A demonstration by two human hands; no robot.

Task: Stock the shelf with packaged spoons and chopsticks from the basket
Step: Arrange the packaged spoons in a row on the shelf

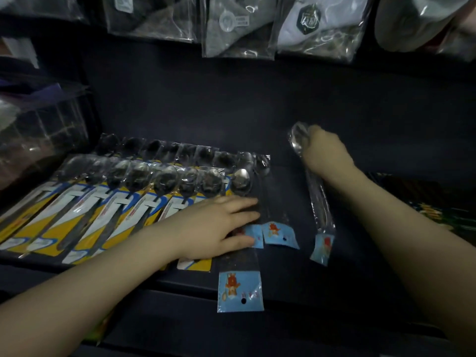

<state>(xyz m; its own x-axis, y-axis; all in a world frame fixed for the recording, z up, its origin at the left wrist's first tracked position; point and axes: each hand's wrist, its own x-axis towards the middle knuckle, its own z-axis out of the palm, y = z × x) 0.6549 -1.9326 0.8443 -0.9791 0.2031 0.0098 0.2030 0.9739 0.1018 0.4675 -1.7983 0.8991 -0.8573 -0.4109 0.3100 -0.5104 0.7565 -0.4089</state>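
Observation:
Several packaged spoons on yellow-and-blue cards (108,210) lie side by side on the dark shelf (231,104). To their right lie clear-sleeved spoons with light blue cartoon headers (279,234); one (239,289) sticks out over the shelf's front edge. My left hand (219,225) rests flat with straight fingers on these blue-header packs. My right hand (325,153) grips the bowl end of another clear-sleeved spoon (320,217), whose blue header points toward me. No basket is in view.
Bagged goods in clear plastic (237,24) hang above the shelf's back. A clear plastic pack (38,124) stands at the left end. A dark patterned item (438,202) lies at the right behind my forearm. Bare shelf stretches across the middle and back.

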